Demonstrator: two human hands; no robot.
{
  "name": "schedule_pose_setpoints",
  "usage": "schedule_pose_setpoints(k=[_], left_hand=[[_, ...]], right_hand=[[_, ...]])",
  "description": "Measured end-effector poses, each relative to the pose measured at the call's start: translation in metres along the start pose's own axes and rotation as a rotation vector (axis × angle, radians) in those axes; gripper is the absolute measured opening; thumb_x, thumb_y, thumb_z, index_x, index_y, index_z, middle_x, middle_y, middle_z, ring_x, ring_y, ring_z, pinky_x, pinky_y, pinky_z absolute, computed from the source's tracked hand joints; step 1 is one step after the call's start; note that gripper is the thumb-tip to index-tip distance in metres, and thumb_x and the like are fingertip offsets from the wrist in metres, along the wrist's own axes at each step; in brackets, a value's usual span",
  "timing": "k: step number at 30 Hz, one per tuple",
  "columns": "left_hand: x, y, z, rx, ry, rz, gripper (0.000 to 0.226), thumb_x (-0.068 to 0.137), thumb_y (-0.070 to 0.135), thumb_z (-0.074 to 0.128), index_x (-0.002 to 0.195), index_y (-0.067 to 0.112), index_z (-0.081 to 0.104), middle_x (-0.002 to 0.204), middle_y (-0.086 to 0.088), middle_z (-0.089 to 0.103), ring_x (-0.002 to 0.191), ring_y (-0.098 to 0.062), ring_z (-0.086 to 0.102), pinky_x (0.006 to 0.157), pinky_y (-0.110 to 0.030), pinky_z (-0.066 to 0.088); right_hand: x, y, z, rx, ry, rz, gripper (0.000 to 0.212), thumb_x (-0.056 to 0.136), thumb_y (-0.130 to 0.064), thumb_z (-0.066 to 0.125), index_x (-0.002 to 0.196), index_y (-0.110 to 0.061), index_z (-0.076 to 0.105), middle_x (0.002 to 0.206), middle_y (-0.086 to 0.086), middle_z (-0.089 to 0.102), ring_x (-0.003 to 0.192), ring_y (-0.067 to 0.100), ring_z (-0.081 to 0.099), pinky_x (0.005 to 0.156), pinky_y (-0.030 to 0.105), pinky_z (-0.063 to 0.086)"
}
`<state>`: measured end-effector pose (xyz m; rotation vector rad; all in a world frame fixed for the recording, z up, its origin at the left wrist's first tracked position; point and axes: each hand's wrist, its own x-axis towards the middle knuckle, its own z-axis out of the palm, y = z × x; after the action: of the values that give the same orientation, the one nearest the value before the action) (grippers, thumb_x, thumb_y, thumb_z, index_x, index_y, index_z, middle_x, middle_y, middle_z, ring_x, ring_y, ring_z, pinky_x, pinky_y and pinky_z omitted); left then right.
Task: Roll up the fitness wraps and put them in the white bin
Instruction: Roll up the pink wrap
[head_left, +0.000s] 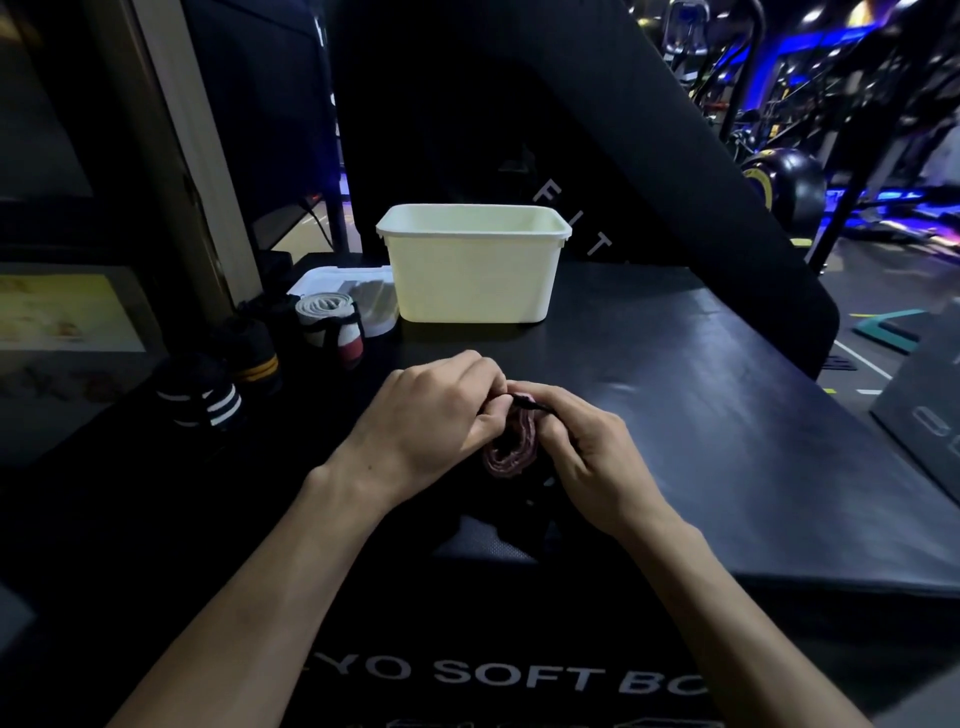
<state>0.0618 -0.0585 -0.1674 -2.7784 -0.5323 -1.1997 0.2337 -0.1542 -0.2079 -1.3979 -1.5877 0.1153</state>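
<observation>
Writing: white capitals "YO SOFT BO" on the near face of the black padded table (675, 374), both ends cut off; "FIT" in pale letters on the dark panel (519, 130) behind the white bin (470, 275).
Wrap in hand: a dark reddish fitness wrap (511, 441), coiled into a roll, held above the table's near edge.
Left hand (431, 423): fingers curled round the roll's left side.
Right hand (587, 449): fingers pinching the wrap's black end at the top of the roll.
Bin: open-topped, upright behind the hands; inside hidden.
Beside the bin: white lid (332, 278) lying flat, a grey-and-white rolled wrap (330, 325) touching it.
Left edge: two black rolled wraps, one white-striped (200, 397), one orange-striped (249, 353), dim.
</observation>
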Motion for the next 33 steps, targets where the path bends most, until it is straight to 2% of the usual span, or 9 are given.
schedule_pose_setpoints(k=[4, 9, 13, 17, 19, 22, 25, 29, 33], left_hand=[[-0.001, 0.006, 0.005, 0.074, 0.071, 0.001, 0.020, 0.092, 0.030, 0.048, 0.086, 0.015, 0.061, 0.077, 0.000, 0.061, 0.065, -0.025, 0.061, 0.046, -0.036, 0.042], [0.002, 0.012, 0.005, 0.099, 0.047, 0.043, 0.021, 0.092, 0.024, 0.050, 0.103, 0.022, 0.068, 0.086, 0.002, 0.062, 0.072, -0.021, 0.064, 0.046, -0.040, 0.048], [0.003, 0.006, -0.003, 0.049, -0.019, 0.067, 0.022, 0.102, 0.033, 0.046, 0.108, 0.029, 0.067, 0.095, 0.006, 0.064, 0.080, -0.019, 0.067, 0.051, -0.041, 0.052], [0.005, 0.006, -0.003, 0.067, -0.025, 0.064, 0.021, 0.102, 0.036, 0.049, 0.105, 0.027, 0.068, 0.097, 0.008, 0.067, 0.083, -0.020, 0.069, 0.053, -0.039, 0.052], [0.004, 0.005, -0.003, 0.045, -0.040, 0.037, 0.024, 0.101, 0.037, 0.047, 0.104, 0.025, 0.067, 0.096, 0.007, 0.068, 0.084, -0.022, 0.069, 0.056, -0.040, 0.053], [0.002, 0.007, -0.005, -0.001, -0.095, -0.063, 0.025, 0.099, 0.041, 0.043, 0.101, 0.026, 0.063, 0.096, 0.008, 0.065, 0.087, -0.021, 0.066, 0.063, -0.039, 0.052], [0.003, 0.006, -0.004, -0.151, -0.204, -0.207, 0.022, 0.098, 0.042, 0.043, 0.098, 0.029, 0.061, 0.096, 0.011, 0.062, 0.091, -0.014, 0.060, 0.075, -0.038, 0.050], [0.006, 0.000, -0.009, -0.430, -0.366, -0.334, 0.012, 0.103, 0.027, 0.056, 0.094, 0.026, 0.064, 0.094, 0.008, 0.068, 0.085, -0.007, 0.061, 0.078, -0.030, 0.049], [0.008, -0.001, -0.014, -0.498, -0.473, -0.380, 0.016, 0.103, 0.021, 0.055, 0.091, 0.027, 0.063, 0.082, 0.010, 0.065, 0.072, -0.003, 0.057, 0.071, -0.026, 0.047]], right_hand=[[0.001, -0.002, 0.003, -0.037, 0.023, -0.019, 0.040, 0.100, -0.016, 0.040, 0.129, -0.013, 0.068, 0.127, -0.008, 0.070, 0.118, 0.001, 0.063, 0.100, 0.015, 0.045], [0.000, -0.004, 0.003, -0.090, 0.037, -0.012, 0.043, 0.100, -0.025, 0.037, 0.128, -0.014, 0.067, 0.123, -0.009, 0.070, 0.112, 0.001, 0.063, 0.096, 0.015, 0.045], [-0.004, -0.007, -0.002, -0.037, 0.014, 0.060, 0.031, 0.102, -0.013, 0.045, 0.127, -0.020, 0.062, 0.110, -0.019, 0.068, 0.099, -0.009, 0.062, 0.085, 0.008, 0.043], [-0.005, -0.010, -0.003, -0.009, 0.029, 0.120, 0.015, 0.103, -0.013, 0.053, 0.111, -0.025, 0.053, 0.097, -0.016, 0.068, 0.080, 0.000, 0.063, 0.070, 0.010, 0.042], [-0.004, -0.014, -0.003, 0.016, 0.029, 0.109, 0.021, 0.103, -0.010, 0.053, 0.097, -0.030, 0.049, 0.100, -0.021, 0.070, 0.070, -0.002, 0.061, 0.064, 0.011, 0.039], [-0.005, -0.019, -0.002, 0.051, 0.039, 0.071, 0.033, 0.104, -0.008, 0.052, 0.087, -0.035, 0.042, 0.114, -0.029, 0.067, 0.086, -0.008, 0.065, 0.071, 0.011, 0.044], [-0.006, -0.019, -0.001, 0.087, 0.043, 0.057, 0.026, 0.103, -0.006, 0.054, 0.086, -0.025, 0.046, 0.116, -0.021, 0.071, 0.092, -0.008, 0.066, 0.074, 0.013, 0.047], [-0.006, -0.015, -0.002, 0.222, 0.006, 0.076, 0.018, 0.102, -0.003, 0.054, 0.085, -0.006, 0.047, 0.119, -0.012, 0.074, 0.105, 0.011, 0.071, 0.081, 0.031, 0.057], [-0.003, -0.016, -0.001, 0.435, -0.046, 0.105, 0.018, 0.097, 0.006, 0.052, 0.082, -0.001, 0.046, 0.120, 0.005, 0.075, 0.110, 0.025, 0.071, 0.083, 0.031, 0.056]])
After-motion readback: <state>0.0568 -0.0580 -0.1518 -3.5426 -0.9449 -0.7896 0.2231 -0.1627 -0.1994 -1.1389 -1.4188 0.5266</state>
